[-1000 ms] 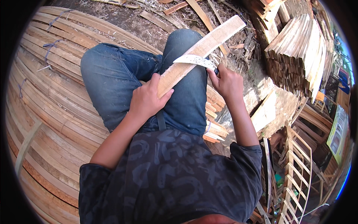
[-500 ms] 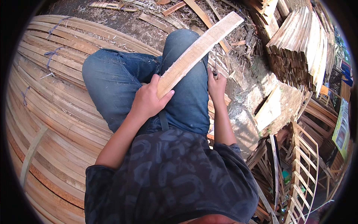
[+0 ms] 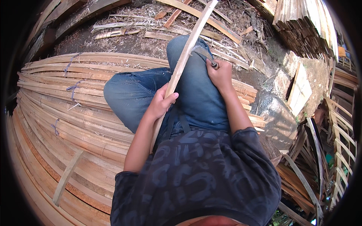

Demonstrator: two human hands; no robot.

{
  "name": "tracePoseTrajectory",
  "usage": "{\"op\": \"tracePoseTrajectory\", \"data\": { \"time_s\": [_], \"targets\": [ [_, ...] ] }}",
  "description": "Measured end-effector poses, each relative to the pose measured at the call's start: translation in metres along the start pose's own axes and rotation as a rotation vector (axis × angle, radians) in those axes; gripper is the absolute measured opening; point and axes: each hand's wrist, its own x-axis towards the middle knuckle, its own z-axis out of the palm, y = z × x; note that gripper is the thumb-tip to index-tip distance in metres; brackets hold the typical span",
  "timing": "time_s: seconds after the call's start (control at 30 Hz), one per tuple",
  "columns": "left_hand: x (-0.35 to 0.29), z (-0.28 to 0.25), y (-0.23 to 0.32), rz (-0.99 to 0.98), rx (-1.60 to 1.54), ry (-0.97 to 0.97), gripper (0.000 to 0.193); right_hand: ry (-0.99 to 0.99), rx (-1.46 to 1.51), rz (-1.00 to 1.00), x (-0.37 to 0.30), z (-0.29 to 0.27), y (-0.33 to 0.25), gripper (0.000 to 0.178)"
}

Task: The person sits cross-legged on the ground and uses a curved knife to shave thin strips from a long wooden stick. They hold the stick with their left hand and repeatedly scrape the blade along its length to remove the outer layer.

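A long pale wooden slat (image 3: 186,55) slants up over my bent right knee, its narrow edge turned toward me. My left hand (image 3: 161,103) is closed round it near its lower part, and its near end reaches my shirt. In my right hand (image 3: 221,76) is a knife (image 3: 203,53) with a broad blade and a dark, banded handle. The blade lies across the top of my knee, its tip close against the slat's right side; whether it touches the wood I cannot tell.
Bundled wooden slats (image 3: 75,128) lie beneath and left of me, some tied with bluish string. Shavings and loose offcuts (image 3: 158,35) cover the ground ahead. Stacked boards (image 3: 303,28) stand at the far right, and a slatted wooden frame (image 3: 339,139) is on the right.
The slat has been turned from its broad face onto its edge and drawn down toward my body. My right hand has lifted the knife from beside my thigh to the slat.
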Motion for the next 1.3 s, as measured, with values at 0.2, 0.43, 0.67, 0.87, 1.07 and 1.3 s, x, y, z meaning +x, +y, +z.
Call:
{"op": "tracePoseTrajectory", "data": {
  "time_s": [0.2, 0.43, 0.67, 0.87, 1.07, 1.3],
  "targets": [
    [0.000, -0.022, -0.003, -0.233, -0.396, -0.232, 0.033, -0.011, -0.004, 0.053, 0.001, 0.002, -0.001, 0.030],
    [0.007, -0.031, -0.011, -0.287, -0.596, -0.349, 0.034, -0.035, -0.029, 0.054, 0.004, 0.002, 0.000, 0.029],
    [0.004, -0.024, -0.005, -0.241, -0.504, -0.266, 0.026, -0.052, -0.318, -0.171, 0.001, -0.003, -0.008, 0.022],
    [0.001, -0.010, 0.005, -0.206, -0.380, -0.196, 0.022, -0.252, -0.534, -0.315, -0.005, -0.016, -0.042, 0.019],
    [-0.002, 0.005, 0.006, -0.175, -0.230, -0.113, 0.019, -0.358, -0.707, -0.339, 0.016, -0.024, -0.057, 0.017],
    [0.000, 0.012, 0.014, -0.209, -0.233, -0.078, 0.017, -0.199, -0.790, -0.293, 0.067, -0.026, -0.032, 0.017]
  ]
}}
